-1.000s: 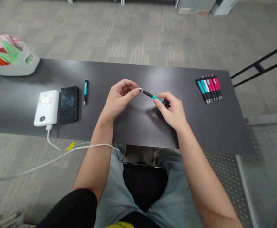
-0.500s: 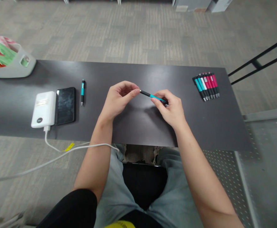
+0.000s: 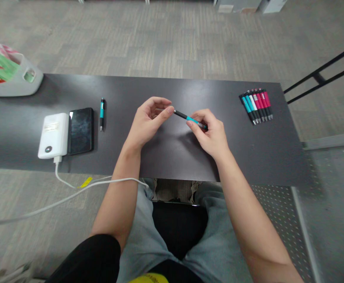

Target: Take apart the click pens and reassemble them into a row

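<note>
A blue-and-black pen [image 3: 192, 119] is held at a slant above the dark table, its silver tip towards the left. My right hand [image 3: 210, 131] is closed on its blue part, thumb and fingers pinching it near the clip end. At the tip hovers my left hand [image 3: 151, 120], its fingers curved and lifted a little from the thumb. The thumb's end is right beside the tip; whether they touch I cannot tell. Another blue-and-black pen [image 3: 102, 114] lies on the table to the left. Several blue, white and red pens [image 3: 256, 106] lie side by side at the right.
On the dark table [image 3: 115, 157] a white power bank [image 3: 53, 135] lies against a black phone [image 3: 80, 131]. Its white cable [image 3: 83, 191] runs off the front edge and across my left forearm. A white basket [image 3: 32, 80] with colourful cloth stands at the far left.
The left fingers have lifted slightly from the thumb at the pen's tip. My right hand keeps its grip, and the pen has barely moved.
</note>
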{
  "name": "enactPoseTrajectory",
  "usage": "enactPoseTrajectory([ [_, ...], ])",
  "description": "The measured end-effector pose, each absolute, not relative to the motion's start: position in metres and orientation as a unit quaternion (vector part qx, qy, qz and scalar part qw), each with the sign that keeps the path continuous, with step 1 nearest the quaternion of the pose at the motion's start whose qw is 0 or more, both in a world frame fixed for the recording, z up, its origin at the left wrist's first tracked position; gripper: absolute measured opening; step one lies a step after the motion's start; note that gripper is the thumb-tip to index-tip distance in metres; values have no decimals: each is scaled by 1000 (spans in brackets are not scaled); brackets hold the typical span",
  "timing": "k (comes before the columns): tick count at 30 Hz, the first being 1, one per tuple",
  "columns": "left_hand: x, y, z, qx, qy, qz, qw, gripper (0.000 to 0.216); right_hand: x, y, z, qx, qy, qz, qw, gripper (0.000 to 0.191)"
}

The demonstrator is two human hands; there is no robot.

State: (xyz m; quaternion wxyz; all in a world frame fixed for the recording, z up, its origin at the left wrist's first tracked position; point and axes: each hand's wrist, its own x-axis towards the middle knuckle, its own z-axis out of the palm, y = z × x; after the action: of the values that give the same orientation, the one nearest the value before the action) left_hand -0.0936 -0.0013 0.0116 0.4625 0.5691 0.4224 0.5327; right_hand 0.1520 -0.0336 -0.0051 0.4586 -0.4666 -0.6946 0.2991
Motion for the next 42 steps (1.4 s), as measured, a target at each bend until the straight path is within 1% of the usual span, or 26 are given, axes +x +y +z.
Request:
enactPoseTrajectory([
  [5, -91, -1, 10, 595, 431, 517, 439, 62, 152, -32, -7, -466, -707, 284, 449, 44],
  [11, -89, -5, 19, 582, 404, 520, 477, 59, 152, -34, -2, -482, -700, 307, 429, 49],
  [18, -82, -3, 9, 528, 431, 550, 483, 57, 148, -33, -8, -466, -710, 277, 450, 40],
  [22, -80, -2, 7, 516, 425, 556, 494, 60, 146, -33, -9, -455, -714, 253, 468, 42],
  [28, -76, -4, 8, 511, 413, 574, 488, 56, 143, -37, -4, -472, -705, 326, 416, 53],
  [32, -75, -4, 8, 502, 410, 580, 493, 54, 142, -38, -6, -473, -699, 311, 437, 45],
  [35, -73, -5, 8, 499, 415, 577, 496, 55, 140, -38, -5, -461, -696, 324, 446, 45],
  [40, -70, -5, 10, 494, 425, 579, 490, 50, 135, -41, -3, -464, -662, 420, 412, 59],
  [42, -70, -5, 11, 491, 424, 581, 491, 47, 133, -41, -4, -469, -649, 437, 408, 61],
])
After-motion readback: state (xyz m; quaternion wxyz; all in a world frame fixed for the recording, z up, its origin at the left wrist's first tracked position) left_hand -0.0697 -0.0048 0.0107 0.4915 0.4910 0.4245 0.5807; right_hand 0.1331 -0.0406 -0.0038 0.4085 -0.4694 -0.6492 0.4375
